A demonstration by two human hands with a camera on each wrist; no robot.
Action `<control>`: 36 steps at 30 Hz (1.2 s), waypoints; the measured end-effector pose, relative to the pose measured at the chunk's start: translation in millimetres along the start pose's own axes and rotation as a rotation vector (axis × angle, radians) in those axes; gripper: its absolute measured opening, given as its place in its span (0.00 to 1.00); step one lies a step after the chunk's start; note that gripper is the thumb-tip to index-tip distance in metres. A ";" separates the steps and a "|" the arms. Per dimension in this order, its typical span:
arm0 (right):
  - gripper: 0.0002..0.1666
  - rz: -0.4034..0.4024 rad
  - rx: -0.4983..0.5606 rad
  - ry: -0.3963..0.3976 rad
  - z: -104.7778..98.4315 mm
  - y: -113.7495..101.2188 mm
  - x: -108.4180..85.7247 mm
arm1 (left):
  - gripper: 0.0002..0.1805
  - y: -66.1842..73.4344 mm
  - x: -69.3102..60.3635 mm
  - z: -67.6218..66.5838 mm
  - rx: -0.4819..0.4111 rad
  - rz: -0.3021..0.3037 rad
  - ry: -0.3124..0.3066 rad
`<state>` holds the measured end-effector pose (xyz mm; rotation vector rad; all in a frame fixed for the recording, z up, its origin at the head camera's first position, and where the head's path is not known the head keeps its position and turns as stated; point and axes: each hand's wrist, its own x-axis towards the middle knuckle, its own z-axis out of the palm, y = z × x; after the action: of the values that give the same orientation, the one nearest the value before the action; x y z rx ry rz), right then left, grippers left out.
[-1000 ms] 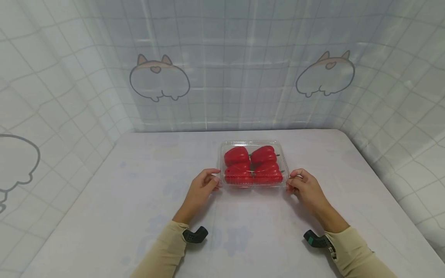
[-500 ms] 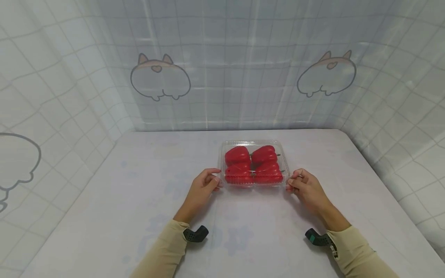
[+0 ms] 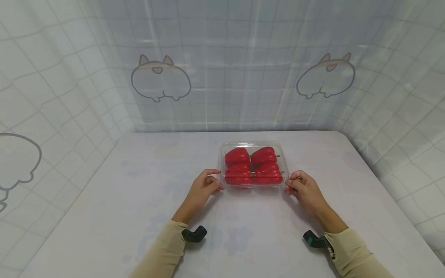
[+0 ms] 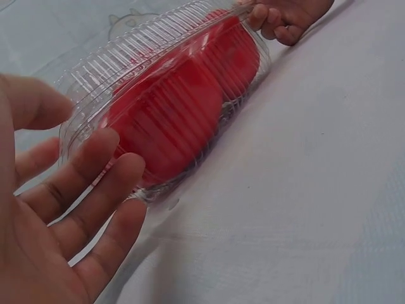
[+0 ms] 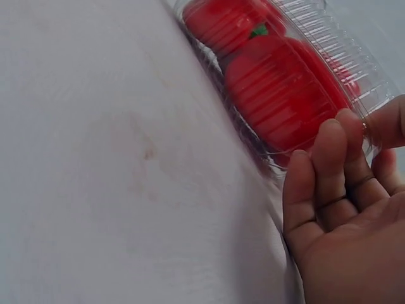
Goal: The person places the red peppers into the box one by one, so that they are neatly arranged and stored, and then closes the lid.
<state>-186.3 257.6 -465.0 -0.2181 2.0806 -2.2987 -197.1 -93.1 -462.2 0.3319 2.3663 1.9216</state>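
Observation:
A clear plastic clamshell container (image 3: 255, 144) with its lid down sits on the table and holds several red bell peppers (image 3: 264, 155) with green stems. My left hand (image 3: 204, 185) is at its near left corner. In the left wrist view the fingers (image 4: 95, 196) of that hand are spread and loosely bent beside the container, the thumb apart from them. At the near right corner my right hand (image 3: 303, 188) pinches the container's rim between thumb and fingers. The right wrist view shows its other fingers (image 5: 329, 152) bent against the side.
The table (image 3: 236, 239) has a pale cloth with faint bluish prints. A white grid-patterned curtain (image 3: 240, 77) with cartoon animal outlines stands behind and at both sides. Each wrist bears a black camera mount (image 3: 194, 234) near the sleeve.
The container and peppers stay in place. Both hands keep nearly the same positions, with only a slight shift of the left fingers and of the head view.

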 end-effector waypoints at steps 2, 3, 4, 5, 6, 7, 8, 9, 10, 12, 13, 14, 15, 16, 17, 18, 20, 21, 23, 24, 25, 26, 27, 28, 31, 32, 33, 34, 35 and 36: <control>0.05 0.005 -0.010 0.003 -1.1 1.1 0.5 | 0.19 0.2 -0.2 -0.1 -0.014 -0.006 -0.015; 0.06 0.007 -0.018 0.002 -1.7 1.5 0.6 | 0.19 -0.1 -0.1 0.1 -0.022 -0.009 -0.016; 0.07 0.008 -0.023 0.002 -2.3 1.9 0.9 | 0.19 0.0 -0.3 0.5 -0.027 -0.010 -0.012; 0.07 0.009 -0.027 0.004 -3.0 2.3 1.3 | 0.19 0.2 -0.6 1.0 -0.033 -0.004 -0.007; 0.08 0.009 -0.036 0.006 -3.7 2.8 1.8 | 0.19 0.3 -0.5 1.7 -0.043 0.001 -0.002; 0.07 0.010 -0.040 0.006 -3.7 3.0 2.5 | 0.18 0.2 -0.8 1.9 -0.051 0.003 0.007; 0.07 0.011 -0.046 0.004 -3.7 3.0 3.0 | 0.17 -0.1 -0.9 2.1 -0.058 0.002 0.014; 0.07 0.011 -0.050 0.003 -3.7 3.0 3.5 | 0.17 -0.3 -0.9 2.5 -0.066 -0.002 0.021; 0.06 0.012 -0.053 0.004 -3.5 2.9 3.7 | 0.16 -0.7 -0.6 2.9 -0.077 -0.003 0.025; 0.02 0.015 -0.067 0.006 -3.2 2.4 3.7 | 0.14 -1.9 0.3 4.1 -0.099 -0.009 0.032; 0.01 0.018 -0.072 0.007 -2.9 2.0 3.4 | 0.13 -2.4 0.4 4.6 -0.107 -0.013 0.035; 0.01 0.021 -0.079 0.008 -2.8 1.7 3.1 | 0.12 -2.7 0.9 5.3 -0.121 -0.016 0.038; 0.01 0.025 -0.083 0.010 -2.6 1.3 2.8 | 0.11 -2.8 1.1 5.9 -0.133 -0.018 0.040; 0.01 0.029 -0.089 0.012 -2.3 0.9 2.6 | 0.11 -2.9 1.4 6.6 -0.142 -0.018 0.044; 0.02 0.032 -0.095 0.012 -2.2 0.7 2.5 | 0.10 -2.6 1.0 7.2 -0.150 -0.022 0.048; 0.02 0.035 -0.096 0.013 -2.2 0.7 2.4 | 0.10 -2.1 0.7 7.8 -0.155 -0.025 0.052; 0.02 0.039 -0.095 0.013 -2.1 0.8 2.3 | 0.09 -2.3 0.5 8.7 -0.171 -0.033 0.056; 0.02 0.039 -0.096 0.011 -2.1 0.8 2.3 | 0.08 -2.9 0.3 9.2 -0.176 -0.038 0.058; 0.02 0.038 -0.099 0.010 -2.6 0.8 2.4 | 0.08 -3.4 0.3 10.4 -0.201 -0.042 0.058; 0.02 0.038 -0.099 0.009 -2.8 0.8 2.4 | 0.07 -3.8 0.3 10.9 -0.216 -0.046 0.058; 0.02 0.038 -0.099 0.009 -3.0 0.7 2.4 | 0.07 -4.1 0.3 11.4 -0.241 -0.050 0.057; 0.02 0.038 -0.099 0.009 -3.1 0.5 2.4 | 0.07 -4.2 0.3 11.9 -0.268 -0.055 0.057; 0.02 0.039 -0.099 0.009 -3.1 0.4 2.5 | 0.07 -4.0 -0.1 12.3 -0.290 -0.060 0.059; 0.02 0.039 -0.097 0.009 -3.2 0.3 2.6 | 0.07 -3.9 -0.3 12.8 -0.318 -0.065 0.060; 0.01 0.044 -0.092 0.011 -3.1 -0.2 2.7 | 0.07 -4.1 0.0 13.7 -0.378 -0.077 0.067; 0.02 0.046 -0.095 0.011 -3.1 -0.4 2.8 | 0.08 -4.6 0.3 13.7 -0.381 -0.075 0.067; 0.03 0.048 -0.099 0.012 -3.1 -0.5 2.8 | 0.09 -4.9 0.5 13.7 -0.382 -0.073 0.064; 0.05 0.049 -0.103 0.013 -3.1 -0.6 2.8 | 0.09 -5.3 0.8 13.7 -0.384 -0.073 0.062; 0.06 0.051 -0.108 0.014 -3.1 -0.6 2.9 | 0.10 -5.6 0.9 13.6 -0.379 -0.071 0.058; 0.08 0.051 -0.115 0.013 -3.1 -0.8 2.9 | 0.11 -5.7 0.8 13.5 -0.370 -0.070 0.055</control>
<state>-189.4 260.4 -464.3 -0.1518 2.2002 -2.1597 -196.0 -81.1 -470.6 0.1673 1.9606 2.2988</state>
